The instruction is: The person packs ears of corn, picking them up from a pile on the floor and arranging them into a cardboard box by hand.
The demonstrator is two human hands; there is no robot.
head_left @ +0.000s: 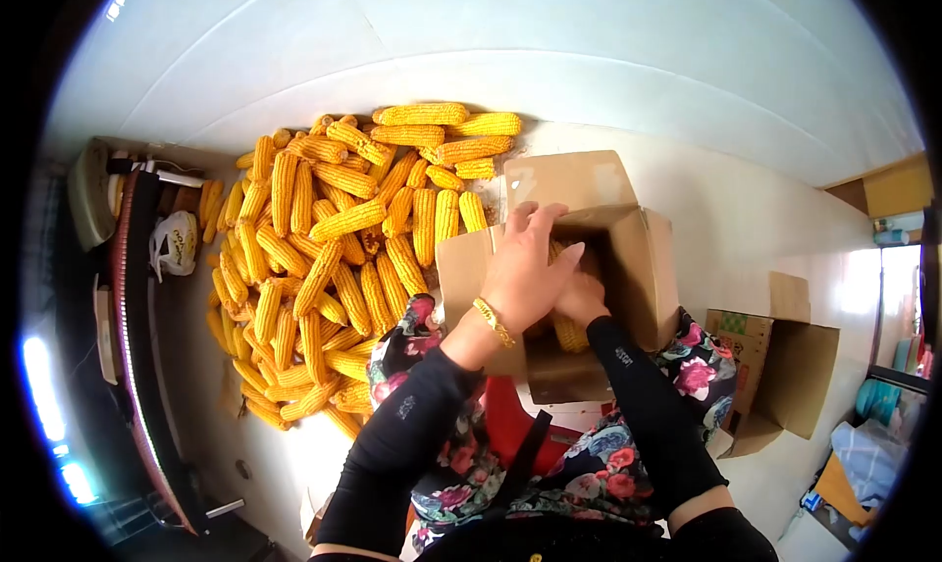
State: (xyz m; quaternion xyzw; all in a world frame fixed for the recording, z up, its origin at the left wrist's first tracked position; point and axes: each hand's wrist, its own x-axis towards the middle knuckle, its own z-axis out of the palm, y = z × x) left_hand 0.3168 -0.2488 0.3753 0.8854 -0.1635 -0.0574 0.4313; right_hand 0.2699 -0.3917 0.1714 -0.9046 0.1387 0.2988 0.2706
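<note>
Corn cob (pixel 570 335) just beside right hand (pixel 581 295), grip unclear; left hand (pixel 522 276) loosely spread, its hold also unclear

1. Right hand (pixel 583 297): fingers hidden, partly behind the left hand (pixel 525 273).
2. Cob (pixel 569 335) inside the box (pixel 655 268): partly covered.
3. Sleeve (pixel 633 371): lettering too small to read.
4. White bag (pixel 175 245): print unreadable.
5. Arms: cut off at the bottom edge.
</note>
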